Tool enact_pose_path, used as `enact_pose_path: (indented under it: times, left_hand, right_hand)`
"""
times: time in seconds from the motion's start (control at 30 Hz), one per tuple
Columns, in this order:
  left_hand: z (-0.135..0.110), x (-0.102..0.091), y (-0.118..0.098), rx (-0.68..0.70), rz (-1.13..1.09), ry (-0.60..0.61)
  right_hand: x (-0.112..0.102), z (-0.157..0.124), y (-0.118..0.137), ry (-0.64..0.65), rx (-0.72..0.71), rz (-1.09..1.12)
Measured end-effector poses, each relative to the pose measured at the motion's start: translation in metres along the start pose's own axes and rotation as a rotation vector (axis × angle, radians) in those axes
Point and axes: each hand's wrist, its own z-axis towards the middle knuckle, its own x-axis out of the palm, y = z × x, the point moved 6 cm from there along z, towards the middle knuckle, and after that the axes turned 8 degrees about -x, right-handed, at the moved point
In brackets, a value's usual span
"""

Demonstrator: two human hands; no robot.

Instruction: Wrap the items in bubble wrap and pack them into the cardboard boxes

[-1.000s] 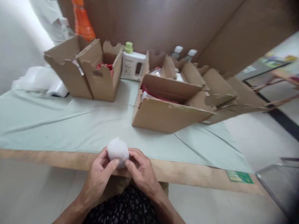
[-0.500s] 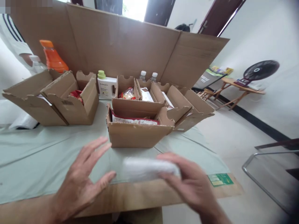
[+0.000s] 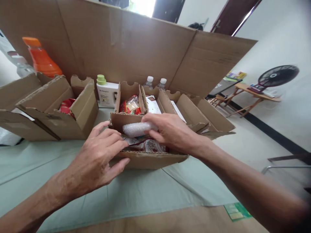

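Observation:
My right hand (image 3: 171,132) grips a white bubble-wrapped roll (image 3: 136,129) and holds it over the open cardboard box (image 3: 150,159) in front of me. The roll lies just above the red and white packets (image 3: 148,145) inside that box. My left hand (image 3: 97,158) rests on the box's left front corner, fingers spread over the edge and reaching inside.
More open cardboard boxes (image 3: 55,110) stand to the left and behind. A white bottle with a green cap (image 3: 105,92), two clear bottles (image 3: 155,83) and an orange bottle (image 3: 41,60) stand before a tall cardboard screen (image 3: 136,48). A fan (image 3: 277,76) and a small table (image 3: 245,94) are at the right.
Both hands have gone forward from the table's near edge to the front box. The right hand carried the white roll over the box and the left hand settled on its corner.

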Motion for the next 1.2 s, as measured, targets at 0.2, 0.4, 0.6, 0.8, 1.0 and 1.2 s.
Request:
enact_pose_path:
  times: [0.2,0.4,0.6,0.8,1.0,1.2]
  left_hand:
    - [0.003,0.001,0.002,-0.024,-0.036,0.007]
    - [0.003,0.002,0.003,-0.01,-0.053,-0.006]
    - [0.004,0.001,0.002,-0.003,-0.038,0.004]
    - [0.007,0.0,0.004,0.003,-0.02,0.0]
    - [0.008,0.003,0.008,0.022,0.011,-0.036]
    - [-0.004,-0.006,0.006,-0.035,0.025,-0.127]
  right_hand:
    - [0.017,0.021,0.006,0.371,-0.033,-0.145]
    - [0.017,0.026,0.021,0.296,-0.125,-0.261]
    - [0.04,0.037,0.008,0.54,-0.069,-0.283]
    - [0.032,0.037,0.004,0.669,-0.012,-0.217]
    - [-0.005,0.019,0.01,0.537,0.091,-0.283]
    - [-0.006,-0.009,0.009,0.414,0.008,-0.032]
